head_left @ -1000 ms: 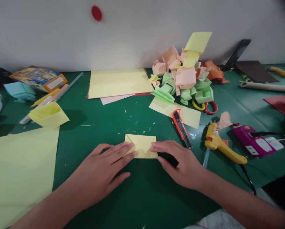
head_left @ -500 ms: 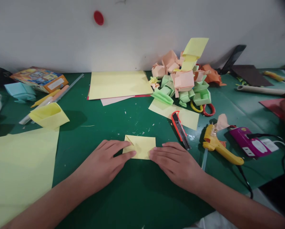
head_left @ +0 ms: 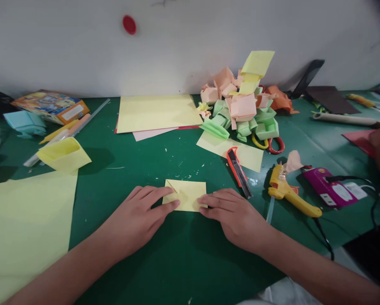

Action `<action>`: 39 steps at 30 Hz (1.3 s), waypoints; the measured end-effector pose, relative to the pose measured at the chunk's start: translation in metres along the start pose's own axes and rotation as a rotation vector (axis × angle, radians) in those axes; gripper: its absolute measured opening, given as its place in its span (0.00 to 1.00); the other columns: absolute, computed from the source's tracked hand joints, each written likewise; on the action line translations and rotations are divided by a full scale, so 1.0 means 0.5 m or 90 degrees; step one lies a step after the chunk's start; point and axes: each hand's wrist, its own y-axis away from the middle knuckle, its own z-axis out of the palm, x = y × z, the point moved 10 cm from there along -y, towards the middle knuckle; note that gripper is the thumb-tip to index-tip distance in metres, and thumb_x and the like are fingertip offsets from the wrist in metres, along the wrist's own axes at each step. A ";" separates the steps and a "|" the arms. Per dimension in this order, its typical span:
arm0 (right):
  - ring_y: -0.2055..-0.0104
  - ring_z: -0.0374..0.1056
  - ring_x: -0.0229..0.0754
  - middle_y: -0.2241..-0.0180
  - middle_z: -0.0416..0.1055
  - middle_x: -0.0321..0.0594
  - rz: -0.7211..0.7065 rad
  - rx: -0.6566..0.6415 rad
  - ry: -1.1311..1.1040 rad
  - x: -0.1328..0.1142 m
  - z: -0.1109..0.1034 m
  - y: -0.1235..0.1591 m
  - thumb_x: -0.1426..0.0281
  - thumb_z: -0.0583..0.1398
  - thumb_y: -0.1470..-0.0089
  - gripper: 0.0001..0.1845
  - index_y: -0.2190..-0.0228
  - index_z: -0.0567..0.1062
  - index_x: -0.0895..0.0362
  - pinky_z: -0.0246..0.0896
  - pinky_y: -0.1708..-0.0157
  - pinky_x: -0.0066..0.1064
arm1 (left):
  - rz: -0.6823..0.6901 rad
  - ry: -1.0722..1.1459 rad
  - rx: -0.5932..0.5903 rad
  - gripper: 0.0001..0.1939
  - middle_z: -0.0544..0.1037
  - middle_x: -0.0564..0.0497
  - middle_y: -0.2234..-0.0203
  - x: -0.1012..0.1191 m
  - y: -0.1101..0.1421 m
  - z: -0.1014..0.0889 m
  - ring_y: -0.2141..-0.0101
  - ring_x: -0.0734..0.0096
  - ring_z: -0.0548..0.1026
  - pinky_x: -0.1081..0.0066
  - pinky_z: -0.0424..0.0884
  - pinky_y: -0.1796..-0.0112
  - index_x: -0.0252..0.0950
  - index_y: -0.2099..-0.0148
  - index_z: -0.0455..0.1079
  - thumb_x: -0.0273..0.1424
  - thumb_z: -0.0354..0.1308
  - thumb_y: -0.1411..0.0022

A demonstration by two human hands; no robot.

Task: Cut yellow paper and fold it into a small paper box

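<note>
Both hands (head_left: 139,216) (head_left: 241,218), half-open, press a creased yellow paper rectangle (head_left: 190,191) against the smooth green tabletop (head_left: 177,258).

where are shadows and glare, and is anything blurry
Head view: shadow right of the yellow paper pocket, glare on the table beside the cutter; head view: dark blur in the upper right corner, while the folded paper looks fairly sharp.

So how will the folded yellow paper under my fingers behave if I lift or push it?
The folded yellow paper should be light, being only a small piece. It's probably stiffer than a single sheet, since the diagonal fold at its upper left suggests layers. Lying flat on the green table, it would likely slide rather than roll if pushed.
</note>
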 end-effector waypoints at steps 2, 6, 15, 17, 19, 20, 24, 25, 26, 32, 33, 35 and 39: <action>0.50 0.77 0.42 0.52 0.81 0.43 -0.002 0.013 -0.016 0.001 -0.002 0.003 0.84 0.52 0.40 0.20 0.57 0.79 0.57 0.71 0.49 0.41 | -0.003 0.001 0.000 0.18 0.75 0.45 0.44 -0.001 0.002 -0.001 0.50 0.57 0.74 0.60 0.68 0.56 0.43 0.42 0.73 0.25 0.50 0.28; 0.50 0.77 0.43 0.53 0.81 0.44 0.010 0.033 -0.059 0.005 -0.007 0.008 0.85 0.52 0.41 0.19 0.58 0.77 0.56 0.71 0.48 0.42 | -0.010 0.007 0.003 0.18 0.75 0.45 0.45 -0.003 0.004 -0.003 0.51 0.58 0.74 0.60 0.68 0.56 0.44 0.42 0.73 0.25 0.50 0.28; 0.46 0.69 0.52 0.51 0.75 0.47 0.208 -0.019 -0.054 0.049 -0.005 0.011 0.76 0.60 0.44 0.06 0.65 0.73 0.54 0.67 0.48 0.47 | -0.004 0.006 0.010 0.18 0.76 0.44 0.47 0.004 -0.002 -0.011 0.53 0.59 0.74 0.61 0.68 0.57 0.42 0.43 0.74 0.23 0.50 0.29; 0.46 0.67 0.53 0.50 0.73 0.47 0.236 -0.040 -0.055 0.056 0.001 0.013 0.74 0.62 0.44 0.04 0.65 0.75 0.53 0.65 0.47 0.50 | -0.001 0.005 0.011 0.18 0.77 0.44 0.47 0.005 -0.002 -0.011 0.54 0.59 0.74 0.61 0.68 0.57 0.41 0.43 0.73 0.23 0.49 0.29; 0.46 0.67 0.53 0.50 0.73 0.45 0.273 -0.046 -0.084 0.066 0.003 0.015 0.72 0.64 0.44 0.04 0.65 0.76 0.53 0.65 0.47 0.50 | 0.001 0.007 0.017 0.18 0.77 0.44 0.48 0.005 -0.001 -0.011 0.54 0.60 0.74 0.61 0.68 0.58 0.41 0.43 0.73 0.23 0.49 0.29; 0.47 0.67 0.52 0.51 0.73 0.44 0.295 -0.047 -0.103 0.072 0.004 0.015 0.72 0.65 0.45 0.04 0.66 0.76 0.52 0.65 0.47 0.50 | 0.002 0.008 0.020 0.18 0.77 0.44 0.48 0.005 -0.001 -0.011 0.54 0.60 0.75 0.62 0.68 0.58 0.41 0.43 0.73 0.23 0.49 0.29; 0.47 0.66 0.52 0.53 0.73 0.40 0.379 -0.069 -0.135 0.092 0.013 0.015 0.72 0.68 0.48 0.05 0.70 0.78 0.50 0.65 0.47 0.50 | -0.002 0.008 0.011 0.19 0.76 0.44 0.47 0.003 -0.001 -0.006 0.53 0.59 0.74 0.61 0.68 0.57 0.41 0.42 0.73 0.23 0.49 0.29; 0.47 0.66 0.52 0.53 0.73 0.39 0.389 -0.077 -0.134 0.094 0.016 0.014 0.72 0.68 0.48 0.05 0.71 0.79 0.50 0.64 0.47 0.50 | -0.004 0.010 0.008 0.19 0.76 0.44 0.46 0.002 -0.001 -0.005 0.52 0.59 0.74 0.61 0.68 0.56 0.41 0.42 0.72 0.23 0.49 0.29; 0.47 0.66 0.52 0.52 0.73 0.39 0.394 -0.083 -0.132 0.095 0.018 0.014 0.72 0.68 0.47 0.05 0.71 0.79 0.49 0.64 0.46 0.50 | -0.005 0.012 0.007 0.19 0.76 0.44 0.46 0.002 -0.001 -0.005 0.52 0.59 0.74 0.61 0.68 0.56 0.41 0.42 0.72 0.23 0.49 0.29; 0.46 0.63 0.53 0.51 0.71 0.40 0.382 -0.090 -0.112 0.090 0.023 0.008 0.75 0.67 0.47 0.07 0.74 0.77 0.53 0.63 0.47 0.52 | -0.009 0.015 0.000 0.19 0.75 0.44 0.45 0.001 0.001 -0.004 0.51 0.59 0.74 0.61 0.68 0.56 0.42 0.41 0.72 0.23 0.48 0.28; 0.47 0.63 0.53 0.51 0.71 0.40 0.381 -0.091 -0.111 0.088 0.023 0.007 0.76 0.67 0.47 0.08 0.75 0.76 0.54 0.63 0.47 0.52 | -0.012 0.016 0.002 0.19 0.76 0.44 0.46 0.001 0.001 -0.004 0.51 0.60 0.74 0.61 0.68 0.56 0.43 0.41 0.72 0.24 0.48 0.28; 0.47 0.63 0.53 0.51 0.71 0.41 0.379 -0.096 -0.108 0.086 0.021 0.002 0.77 0.66 0.48 0.10 0.76 0.75 0.54 0.64 0.49 0.53 | -0.014 0.019 0.005 0.20 0.76 0.44 0.46 0.001 0.000 -0.006 0.51 0.60 0.74 0.62 0.68 0.56 0.43 0.40 0.71 0.24 0.48 0.28; 0.47 0.63 0.53 0.52 0.70 0.41 0.365 -0.131 -0.093 0.090 0.020 -0.004 0.80 0.65 0.49 0.11 0.77 0.72 0.54 0.65 0.49 0.53 | 0.000 0.003 0.008 0.20 0.77 0.44 0.47 0.009 -0.002 -0.011 0.52 0.59 0.75 0.62 0.69 0.57 0.42 0.42 0.72 0.22 0.48 0.29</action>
